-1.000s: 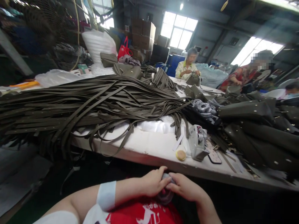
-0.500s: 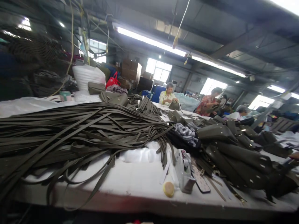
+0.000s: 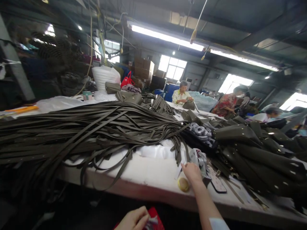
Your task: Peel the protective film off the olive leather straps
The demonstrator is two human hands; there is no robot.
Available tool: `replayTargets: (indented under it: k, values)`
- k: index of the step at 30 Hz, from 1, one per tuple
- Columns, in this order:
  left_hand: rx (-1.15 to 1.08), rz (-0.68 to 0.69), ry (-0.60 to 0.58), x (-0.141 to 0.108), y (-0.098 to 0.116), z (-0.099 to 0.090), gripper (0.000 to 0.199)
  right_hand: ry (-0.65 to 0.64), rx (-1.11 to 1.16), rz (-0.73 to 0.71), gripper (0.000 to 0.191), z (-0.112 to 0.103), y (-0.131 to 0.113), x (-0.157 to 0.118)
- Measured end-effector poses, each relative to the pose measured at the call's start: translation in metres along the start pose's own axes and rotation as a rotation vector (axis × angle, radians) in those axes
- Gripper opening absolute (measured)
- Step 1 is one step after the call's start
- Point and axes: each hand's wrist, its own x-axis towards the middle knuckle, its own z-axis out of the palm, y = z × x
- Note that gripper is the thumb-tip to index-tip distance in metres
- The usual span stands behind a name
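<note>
- Grey bundle (image 3: 152, 221) sat at six o'clock, gripped by the left hand (image 3: 135, 219).
- White slip (image 3: 178, 172) lay at five o'clock, near the right hand (image 3: 192, 173), whose grip was unclear.

Your right hand (image 3: 192, 173) has parted from your left hand (image 3: 136, 219), which it met a second ago, and reached over the table's near edge (image 3: 134, 187) to the white slip (image 3: 178, 172). Your raised view now includes the far ceiling light (image 3: 168, 38).
</note>
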Motion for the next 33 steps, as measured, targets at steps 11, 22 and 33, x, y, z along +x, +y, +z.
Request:
replayTargets:
  k: [11, 22, 33]
  values:
    - [-0.009, 0.022, -0.011, -0.004, 0.018, -0.002, 0.03, 0.046, -0.089, 0.023, 0.029, 0.018, -0.01, 0.007]
    - [-0.008, 0.023, -0.016, 0.005, 0.011, 0.003, 0.028, 0.154, 0.211, -0.097, 0.045, -0.017, -0.006, -0.014]
    - [-0.059, -0.036, -0.033, 0.007, 0.018, -0.001, 0.025, -0.472, 0.241, -0.737, 0.04, -0.048, -0.046, -0.135]
